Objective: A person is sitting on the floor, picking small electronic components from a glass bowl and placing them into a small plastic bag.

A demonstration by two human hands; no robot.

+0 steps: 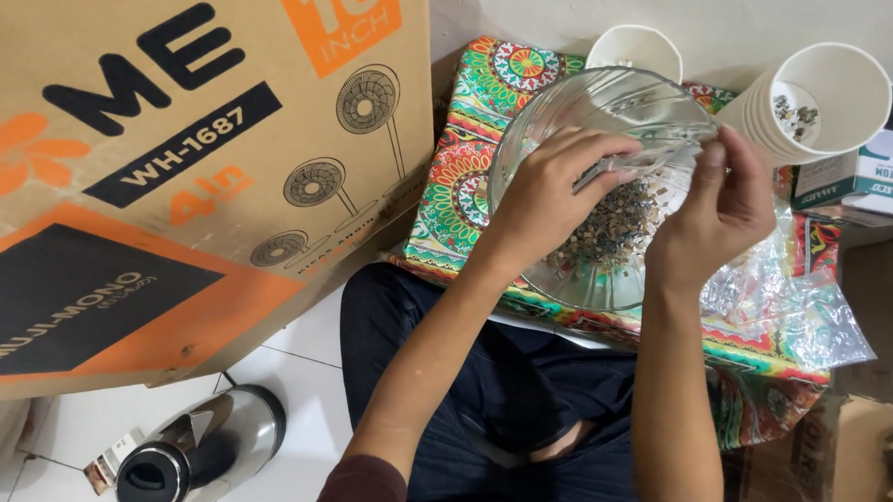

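Left hand (547, 200): fingers curled, dipped in glass bowl (607, 187), pinching among small bits (610, 232); exact hold unclear. Right hand (720, 206): fingers pinched shut at bowl rim, contents too small to tell. Bowl: tilted, resting on patterned cloth (459, 182) over lap-side support. Risk: tilt plus rummaging may spill bits onto cloth or floor. Nearby: stacked paper cups (818, 101) holding few bits, single cup (634, 50), crinkled plastic bag (791, 303). Left: large cardboard box (172, 172). Floor: white tile, steel kettle (202, 450).
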